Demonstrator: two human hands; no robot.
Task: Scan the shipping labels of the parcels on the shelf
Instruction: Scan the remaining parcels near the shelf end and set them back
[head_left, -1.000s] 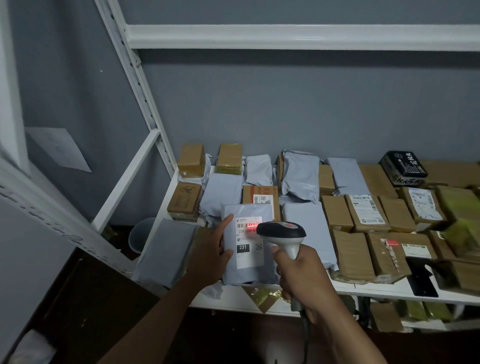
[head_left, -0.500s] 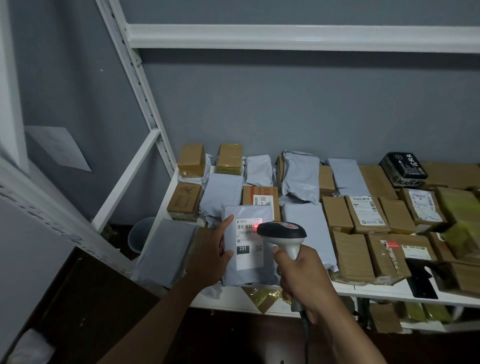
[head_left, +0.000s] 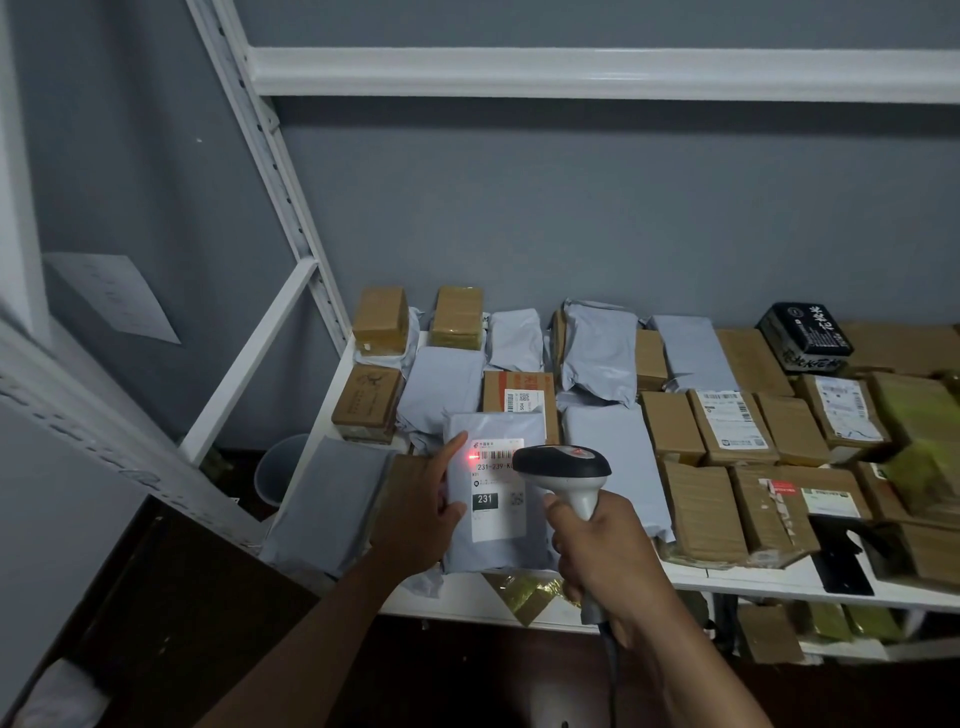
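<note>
Two bare forearms come up from the bottom of the view, no sleeves on either as far as the picture reaches. The left hand (head_left: 415, 514) shows no ring, watch or glove. The right hand (head_left: 605, 551) is likewise bare, wrist uncovered, knuckles and back of the hand plain.

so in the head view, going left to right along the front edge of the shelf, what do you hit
flat grey mailer → left hand → labelled grey parcel → right hand holding the scanner → taped brown box → black flat item
</note>
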